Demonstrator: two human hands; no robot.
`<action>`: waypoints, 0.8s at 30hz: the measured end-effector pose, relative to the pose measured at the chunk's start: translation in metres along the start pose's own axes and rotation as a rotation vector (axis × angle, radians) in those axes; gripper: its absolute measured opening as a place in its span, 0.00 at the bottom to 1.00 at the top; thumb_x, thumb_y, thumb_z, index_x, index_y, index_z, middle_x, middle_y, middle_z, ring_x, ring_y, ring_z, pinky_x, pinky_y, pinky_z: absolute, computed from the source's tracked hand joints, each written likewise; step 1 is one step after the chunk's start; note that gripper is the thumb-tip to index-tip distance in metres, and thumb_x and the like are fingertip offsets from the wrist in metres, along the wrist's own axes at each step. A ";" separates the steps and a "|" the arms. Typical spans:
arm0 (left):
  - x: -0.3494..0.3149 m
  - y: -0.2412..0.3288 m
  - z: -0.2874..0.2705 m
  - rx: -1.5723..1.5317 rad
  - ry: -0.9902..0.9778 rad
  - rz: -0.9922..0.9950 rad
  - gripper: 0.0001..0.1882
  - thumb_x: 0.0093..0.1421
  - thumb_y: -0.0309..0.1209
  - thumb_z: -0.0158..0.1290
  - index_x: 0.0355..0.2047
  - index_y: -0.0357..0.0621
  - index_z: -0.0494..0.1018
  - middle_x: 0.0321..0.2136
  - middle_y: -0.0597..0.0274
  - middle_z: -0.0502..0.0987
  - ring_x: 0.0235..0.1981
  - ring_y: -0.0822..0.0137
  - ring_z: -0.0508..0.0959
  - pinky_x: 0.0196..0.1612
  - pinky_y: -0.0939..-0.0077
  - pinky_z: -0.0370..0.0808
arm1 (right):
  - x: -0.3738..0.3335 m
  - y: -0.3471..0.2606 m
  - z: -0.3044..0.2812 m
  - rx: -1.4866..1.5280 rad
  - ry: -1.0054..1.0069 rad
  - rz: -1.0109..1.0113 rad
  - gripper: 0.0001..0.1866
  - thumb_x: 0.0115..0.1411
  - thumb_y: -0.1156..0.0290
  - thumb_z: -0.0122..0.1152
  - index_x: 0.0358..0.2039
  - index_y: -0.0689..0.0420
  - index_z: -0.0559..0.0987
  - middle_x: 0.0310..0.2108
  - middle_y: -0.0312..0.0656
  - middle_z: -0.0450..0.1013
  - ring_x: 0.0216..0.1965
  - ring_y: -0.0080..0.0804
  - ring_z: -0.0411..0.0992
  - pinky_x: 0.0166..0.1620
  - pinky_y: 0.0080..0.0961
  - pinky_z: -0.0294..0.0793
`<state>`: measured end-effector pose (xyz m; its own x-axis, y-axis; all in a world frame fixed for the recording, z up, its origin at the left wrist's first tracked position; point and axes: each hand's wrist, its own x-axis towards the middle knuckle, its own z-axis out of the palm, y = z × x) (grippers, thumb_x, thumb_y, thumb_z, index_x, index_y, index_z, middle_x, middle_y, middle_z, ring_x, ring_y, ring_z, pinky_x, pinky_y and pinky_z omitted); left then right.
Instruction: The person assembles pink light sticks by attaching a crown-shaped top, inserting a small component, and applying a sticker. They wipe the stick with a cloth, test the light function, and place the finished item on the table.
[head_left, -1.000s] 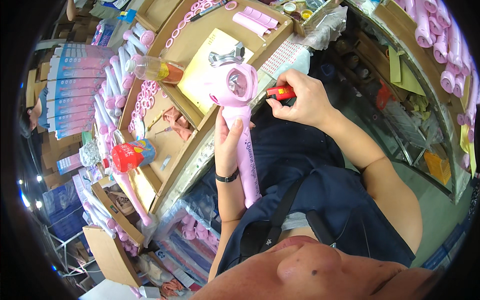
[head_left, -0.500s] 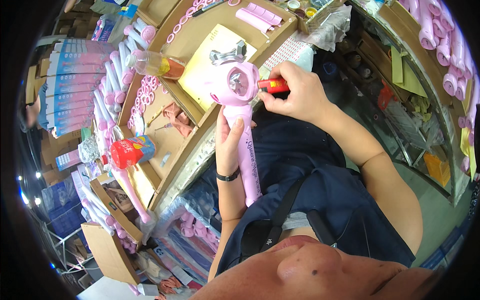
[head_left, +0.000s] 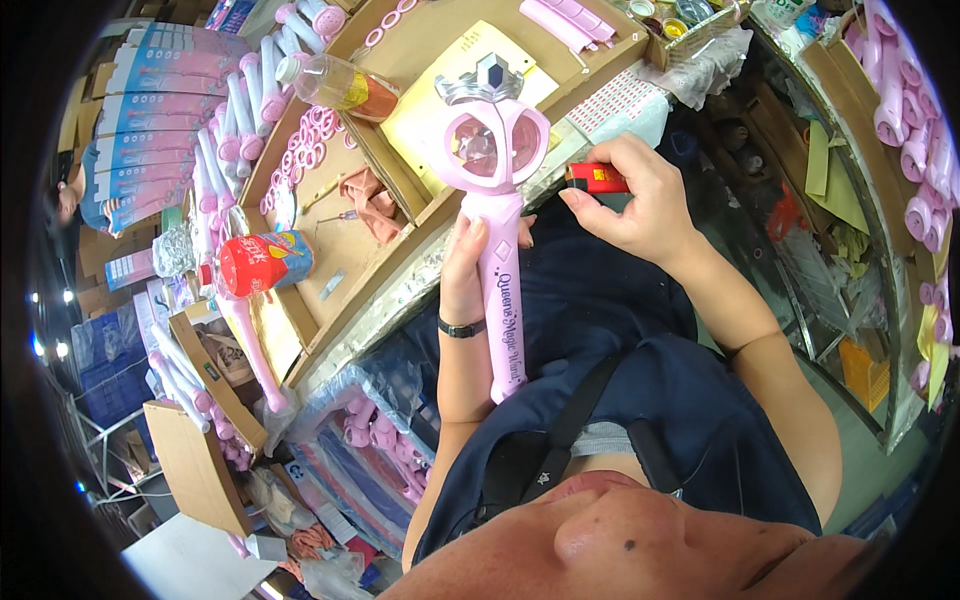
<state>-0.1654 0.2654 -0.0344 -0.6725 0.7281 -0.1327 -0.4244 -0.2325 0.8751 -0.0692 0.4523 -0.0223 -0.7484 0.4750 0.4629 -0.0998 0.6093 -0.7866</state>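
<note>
My left hand (head_left: 464,258) is closed around the upper handle of a pink toy wand (head_left: 498,285). Its round openwork head (head_left: 490,148) has a clear faceted piece inside and a silver crown with a dark gem on top. The handle's lower end rests near my dark apron (head_left: 600,290). In my right hand (head_left: 645,200), a small red lighter (head_left: 598,178) with a black end is pinched between thumb and fingers. It is held to the right of the wand's head, apart from it.
A cardboard tray (head_left: 345,285) on the bench holds pink rings (head_left: 305,145), a cloth (head_left: 375,205) and a screwdriver. Nearby are a bottle of amber liquid (head_left: 345,88) and a red-capped bottle (head_left: 262,263). Pink parts (head_left: 915,130) fill the far right. Another person's hand shows at the left edge.
The wand has turned, so its crown and head openings now face me more squarely. My right hand has drawn the lighter away from the wand's head, to the right.
</note>
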 end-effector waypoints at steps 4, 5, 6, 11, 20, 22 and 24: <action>-0.006 0.007 0.004 0.105 0.121 0.006 0.30 0.59 0.36 0.51 0.56 0.33 0.57 0.38 0.55 0.73 0.36 0.67 0.74 0.46 0.72 0.70 | 0.008 -0.002 0.006 -0.043 0.038 -0.015 0.15 0.42 0.63 0.69 0.25 0.57 0.74 0.24 0.39 0.71 0.23 0.37 0.72 0.27 0.27 0.73; -0.007 0.008 0.005 0.120 0.150 0.013 0.31 0.59 0.35 0.52 0.58 0.34 0.55 0.40 0.55 0.73 0.36 0.67 0.74 0.45 0.73 0.70 | 0.008 -0.003 0.007 -0.053 0.039 -0.012 0.15 0.42 0.63 0.68 0.25 0.57 0.74 0.24 0.39 0.71 0.23 0.37 0.72 0.27 0.27 0.73; -0.008 0.010 0.005 0.136 0.180 0.020 0.33 0.59 0.33 0.52 0.60 0.34 0.53 0.41 0.56 0.72 0.37 0.68 0.74 0.44 0.75 0.70 | 0.008 -0.004 0.008 -0.057 0.033 -0.011 0.14 0.42 0.63 0.68 0.25 0.57 0.74 0.24 0.39 0.71 0.23 0.37 0.73 0.27 0.27 0.73; -0.011 0.013 0.005 0.188 0.223 0.059 0.34 0.60 0.30 0.51 0.63 0.35 0.48 0.43 0.55 0.72 0.37 0.69 0.74 0.44 0.75 0.70 | 0.008 -0.007 0.014 -0.025 0.001 -0.038 0.14 0.42 0.64 0.66 0.27 0.57 0.74 0.24 0.39 0.71 0.25 0.38 0.73 0.27 0.28 0.73; -0.012 0.012 0.009 0.167 0.212 0.051 0.34 0.60 0.30 0.51 0.63 0.34 0.48 0.43 0.55 0.72 0.37 0.68 0.74 0.44 0.75 0.70 | 0.020 -0.007 0.018 -0.041 0.028 -0.084 0.14 0.43 0.64 0.66 0.26 0.57 0.73 0.24 0.40 0.70 0.25 0.38 0.72 0.27 0.29 0.72; -0.011 0.012 0.009 0.174 0.208 0.054 0.34 0.60 0.31 0.51 0.63 0.34 0.49 0.42 0.55 0.72 0.37 0.68 0.74 0.43 0.76 0.70 | 0.020 -0.007 0.018 -0.025 0.007 -0.167 0.14 0.43 0.64 0.66 0.26 0.57 0.73 0.24 0.40 0.70 0.26 0.38 0.72 0.27 0.29 0.72; -0.012 0.013 0.009 0.176 0.207 0.048 0.34 0.60 0.32 0.51 0.62 0.34 0.49 0.42 0.55 0.72 0.37 0.69 0.74 0.43 0.76 0.70 | 0.019 -0.007 0.019 -0.066 0.016 -0.090 0.15 0.43 0.63 0.66 0.26 0.57 0.73 0.24 0.40 0.70 0.26 0.38 0.72 0.27 0.29 0.72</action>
<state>-0.1574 0.2599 -0.0177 -0.8066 0.5674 -0.1655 -0.2892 -0.1346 0.9478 -0.0953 0.4452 -0.0162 -0.7280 0.4264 0.5369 -0.1221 0.6900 -0.7135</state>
